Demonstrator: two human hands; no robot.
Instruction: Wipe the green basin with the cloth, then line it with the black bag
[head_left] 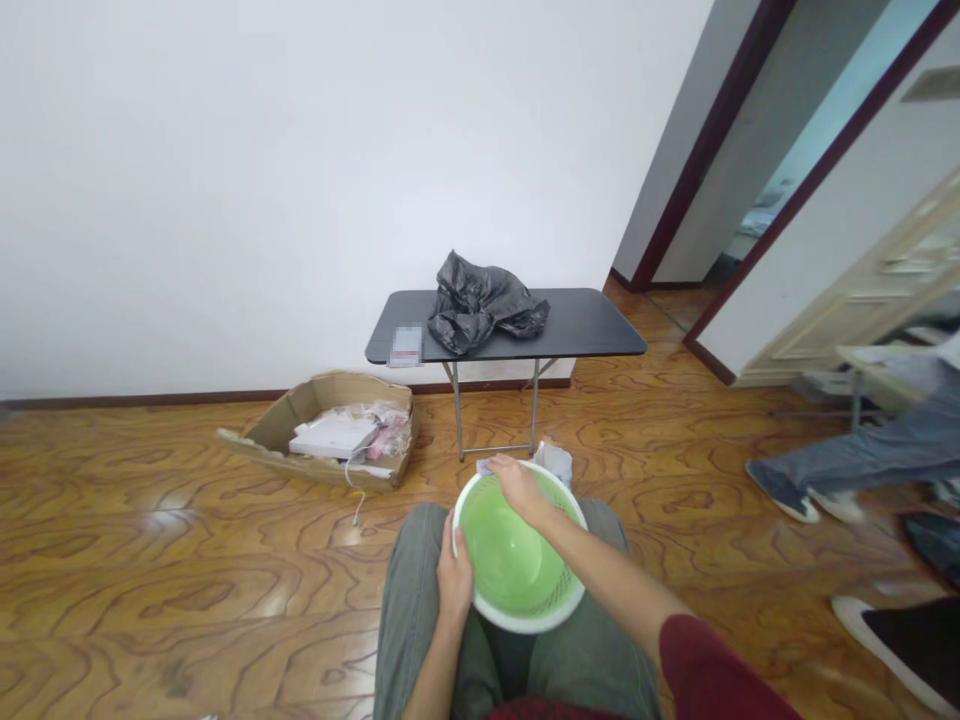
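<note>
A round green basin [517, 560] with a white rim rests tilted on my lap, a band of fine pattern or holes running round its inner wall. My left hand [454, 575] grips the left side of the rim, thumb inside and fingers outside. Reaching across the bowl, my right hand [517, 487] presses a small whitish cloth or tissue [484, 467] against the far left part of the rim. Its fingers are partly hidden, and the exact kind of the whitish piece cannot be made out.
Ahead, a black folding table [585, 320] bears a crumpled black plastic bag [484, 305] and a blurred-out packet [406, 346]. An open cardboard box [300, 400] stands left on the wooden floor. Behind the basin is a whitish bag [555, 462]. Another person's legs [862, 455] are at right.
</note>
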